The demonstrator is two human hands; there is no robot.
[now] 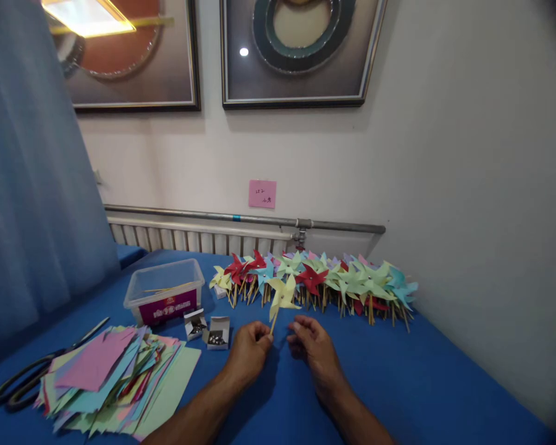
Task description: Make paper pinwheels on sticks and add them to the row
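Left hand (pixel 249 349) pinching the stick (pixel 273 322) of a yellow pinwheel (pixel 283 294), right of the plastic tub (pixel 167 304).
The right hand (pixel 315 349) holds its loosely bent fingers parted, near the stick. Small boxes (pixel 219 324) of shiny metal pieces sit just right of the tub, colored paper (pixel 97 364) lies in front, clustered pinwheels (pixel 352 281) farther right.

- Left hand (pixel 249 351), 1; thumb and forefinger pinched together, other fingers curled;
- Right hand (pixel 317 352), 1; fingers loosely bent and parted from thumb, palm facing inward;
- Left forearm (pixel 199 405), right forearm (pixel 358 415), 2; bare, extended forward, converging;
- Spacing; 2 hands near each other, apart
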